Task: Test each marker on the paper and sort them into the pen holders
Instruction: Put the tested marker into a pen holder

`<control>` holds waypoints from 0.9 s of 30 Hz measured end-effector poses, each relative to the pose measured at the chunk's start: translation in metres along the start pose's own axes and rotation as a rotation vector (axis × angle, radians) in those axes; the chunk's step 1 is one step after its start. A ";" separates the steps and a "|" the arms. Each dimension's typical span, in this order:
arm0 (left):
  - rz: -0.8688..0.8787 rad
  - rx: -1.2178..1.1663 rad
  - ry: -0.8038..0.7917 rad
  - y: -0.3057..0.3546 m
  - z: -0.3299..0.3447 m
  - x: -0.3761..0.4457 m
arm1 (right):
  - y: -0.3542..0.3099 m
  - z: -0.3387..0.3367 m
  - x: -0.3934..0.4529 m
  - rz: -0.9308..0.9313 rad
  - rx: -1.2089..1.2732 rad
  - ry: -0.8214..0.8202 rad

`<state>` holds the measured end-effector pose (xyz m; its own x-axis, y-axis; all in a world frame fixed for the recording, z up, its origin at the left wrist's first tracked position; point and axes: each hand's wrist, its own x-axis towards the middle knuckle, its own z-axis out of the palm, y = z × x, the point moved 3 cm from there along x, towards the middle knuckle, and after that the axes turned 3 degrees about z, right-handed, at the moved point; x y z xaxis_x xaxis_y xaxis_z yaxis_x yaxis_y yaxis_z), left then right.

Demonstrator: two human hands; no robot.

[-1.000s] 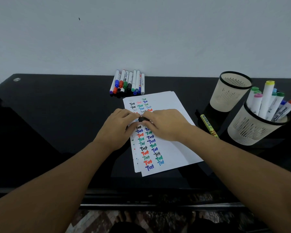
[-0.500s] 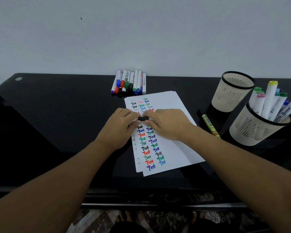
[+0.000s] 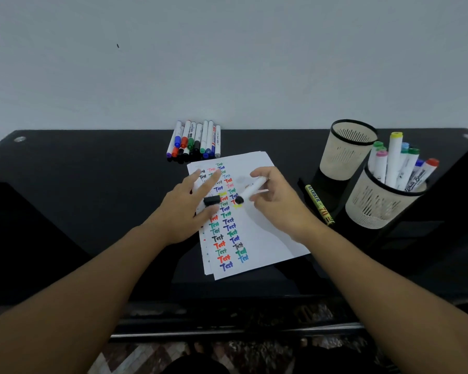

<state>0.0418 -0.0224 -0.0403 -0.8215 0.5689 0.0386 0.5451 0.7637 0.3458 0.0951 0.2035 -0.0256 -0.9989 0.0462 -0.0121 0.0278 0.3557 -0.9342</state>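
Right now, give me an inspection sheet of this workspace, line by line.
Surface: black glossy table, against a pale wall.
Job's things: paper with coloured "Test" marks; marker row at the back; empty far holder; near holder with markers standing in it.
Clutter: yellow marker lying beside the holders.
Grips: left hand holds black cap; right hand holds uncapped white marker, tip over the paper.
Cables: nothing seen.
Surroundings: patterned floor below.
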 end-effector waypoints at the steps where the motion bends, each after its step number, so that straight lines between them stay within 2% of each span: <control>1: 0.004 0.017 -0.063 0.004 -0.001 0.000 | 0.003 0.001 -0.002 -0.005 0.009 0.020; 3: 0.041 0.083 -0.139 0.009 0.002 -0.001 | 0.009 0.004 -0.007 0.011 0.095 0.069; 5: 0.085 0.151 -0.146 0.007 0.010 -0.004 | 0.010 0.006 -0.011 -0.007 0.163 0.124; 12: 0.050 0.137 -0.073 0.000 0.017 -0.006 | 0.008 0.009 -0.016 -0.025 -0.100 0.159; 27: -0.016 0.117 -0.078 0.005 0.014 -0.007 | 0.016 0.019 -0.018 0.084 -0.119 0.163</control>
<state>0.0524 -0.0182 -0.0519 -0.8174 0.5747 -0.0404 0.5514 0.8007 0.2342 0.1133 0.1902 -0.0475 -0.9735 0.2278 -0.0213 0.1250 0.4518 -0.8833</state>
